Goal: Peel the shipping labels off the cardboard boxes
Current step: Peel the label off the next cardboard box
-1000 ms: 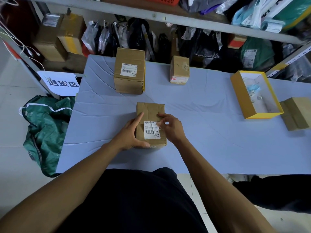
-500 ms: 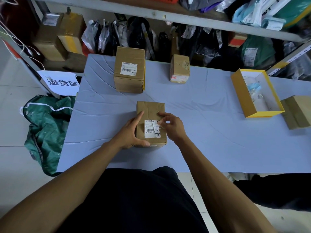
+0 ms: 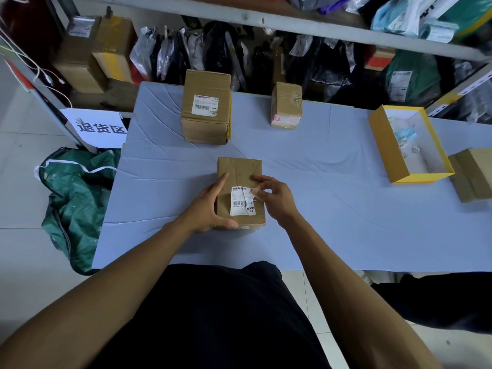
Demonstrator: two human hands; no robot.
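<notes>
Desk (image 3: 332, 222) under a pale blue cloth fills the middle of the view; shelf (image 3: 266, 21) packed with bags runs along 12 o'clock. Green sack (image 3: 77, 198) on the floor at 9 o'clock of the desk, white sign (image 3: 98, 127) with black characters just above it. Yellow tray (image 3: 383, 150), open, white inside, at 3 o'clock; a plain brown carton (image 3: 474, 174) just beside it at the desk's right edge. Big box (image 3: 206, 106) stands at 11 o'clock, its white label (image 3: 205, 106) flat and intact on top. Small box (image 3: 286, 105) at 12 o'clock, well apart from the big one, red-marked strip on its near face. Near box (image 3: 239, 171) sits at desk centre, close to the person. Left hand (image 3: 210, 206) holds its left side: fingers lie straight along the wall, thumb hooked round the near bottom corner. Right hand (image 3: 277, 199) is at the box's right edge, thumb and forefinger pinching the upper right corner of the torn label (image 3: 241, 201). That label lies on the box top, ripped down the middle; the right strip is lifted and curled at the pinch, the left part with the barcode flat on the cardboard.
</notes>
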